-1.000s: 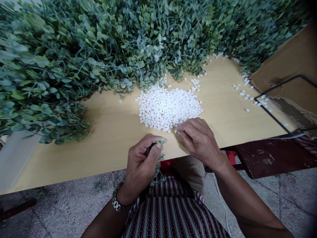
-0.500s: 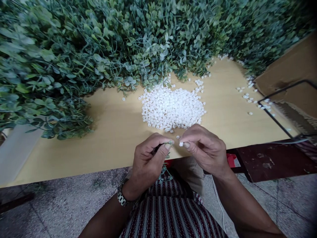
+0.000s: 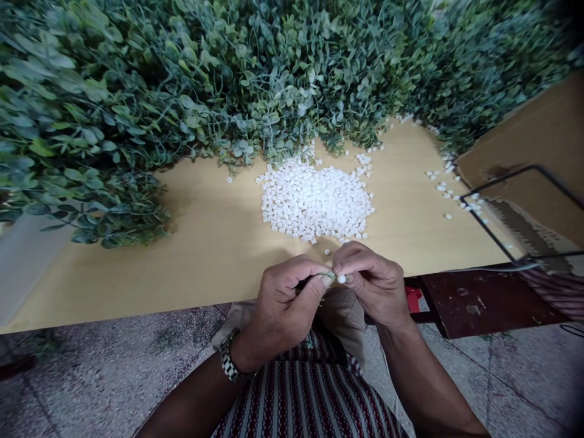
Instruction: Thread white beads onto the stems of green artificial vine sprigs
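My left hand point(image 3: 292, 298), with a watch point(image 3: 229, 356) at its wrist, pinches a thin green artificial plant stem point(image 3: 327, 275) between thumb and forefinger. Most of the stem is hidden by the hand. Close against it, my right hand point(image 3: 374, 283) is closed on a small white plastic piece point(image 3: 341, 279) at its fingertips. The stem's end and the white piece meet or nearly meet; I cannot tell whether they are joined. Just beyond both hands lies a heap of similar small white pieces point(image 3: 317, 198) on the table.
A thick mass of artificial greenery point(image 3: 255, 79) covers the back of the table point(image 3: 196, 243). Torn cardboard point(image 3: 533, 146) and a black wire frame point(image 3: 490, 234) stand at the right, with loose white pieces near them. A dark red bench point(image 3: 493, 301) is below the right edge.
My hands have come together, bringing the white piece up to the stem tip. The green sprig hanging below my left hand is now mostly hidden. The view has shifted slightly.
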{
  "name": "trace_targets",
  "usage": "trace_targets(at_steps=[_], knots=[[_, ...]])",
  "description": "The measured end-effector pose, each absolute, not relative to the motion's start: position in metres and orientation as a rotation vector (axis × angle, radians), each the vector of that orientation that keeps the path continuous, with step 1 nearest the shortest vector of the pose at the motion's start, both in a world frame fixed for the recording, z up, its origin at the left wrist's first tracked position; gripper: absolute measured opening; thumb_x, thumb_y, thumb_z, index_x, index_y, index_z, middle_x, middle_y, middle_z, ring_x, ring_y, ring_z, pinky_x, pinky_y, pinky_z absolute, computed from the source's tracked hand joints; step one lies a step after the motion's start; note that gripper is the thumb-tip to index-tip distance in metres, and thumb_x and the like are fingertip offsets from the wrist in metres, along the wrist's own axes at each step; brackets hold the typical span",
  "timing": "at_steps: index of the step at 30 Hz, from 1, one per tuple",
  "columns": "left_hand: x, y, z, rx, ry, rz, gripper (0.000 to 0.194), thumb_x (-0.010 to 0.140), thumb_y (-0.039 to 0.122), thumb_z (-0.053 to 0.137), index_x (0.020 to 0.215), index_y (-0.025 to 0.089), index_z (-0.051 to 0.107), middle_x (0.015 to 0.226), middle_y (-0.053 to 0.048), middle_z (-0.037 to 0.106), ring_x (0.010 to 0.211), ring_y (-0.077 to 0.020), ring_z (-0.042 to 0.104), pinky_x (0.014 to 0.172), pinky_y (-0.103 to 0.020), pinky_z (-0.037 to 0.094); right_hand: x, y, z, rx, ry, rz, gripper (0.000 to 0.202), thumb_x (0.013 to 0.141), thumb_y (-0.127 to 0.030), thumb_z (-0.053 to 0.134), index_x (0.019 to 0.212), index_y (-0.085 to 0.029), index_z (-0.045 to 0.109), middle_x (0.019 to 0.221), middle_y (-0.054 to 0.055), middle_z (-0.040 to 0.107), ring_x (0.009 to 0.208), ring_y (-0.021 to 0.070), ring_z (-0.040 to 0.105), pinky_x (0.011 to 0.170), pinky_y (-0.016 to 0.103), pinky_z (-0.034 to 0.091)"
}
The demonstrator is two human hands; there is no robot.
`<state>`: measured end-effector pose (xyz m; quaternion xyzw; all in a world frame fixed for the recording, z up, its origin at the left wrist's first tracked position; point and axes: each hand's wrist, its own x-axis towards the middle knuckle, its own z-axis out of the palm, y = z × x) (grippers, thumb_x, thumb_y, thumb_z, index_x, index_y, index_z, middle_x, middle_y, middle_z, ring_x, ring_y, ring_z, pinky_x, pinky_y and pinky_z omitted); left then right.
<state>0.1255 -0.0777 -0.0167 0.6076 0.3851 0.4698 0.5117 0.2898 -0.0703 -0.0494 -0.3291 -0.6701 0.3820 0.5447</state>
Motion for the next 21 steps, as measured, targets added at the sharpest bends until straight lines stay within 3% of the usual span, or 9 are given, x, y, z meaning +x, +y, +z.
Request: trace_targets(at_steps=[21], knots=[[0.1163,-0.0776,-0.0248,1.84,0.895,1.195,0.013,0.081,0.006,0.053,0.072,0.008,0.062,0.06,-0.001,0.055,0.056,-0.0087,0.05,0.053,-0.021,0.04,0.2878,-0.0712,-0.0497,-0.774,-1.775,0.738,0.025,0.08,-0.006,0.058,0.095,-0.023,0.067,0.076,0.002,0.06,0.071,0.0153,0.058,0.062,0.031,0.049]])
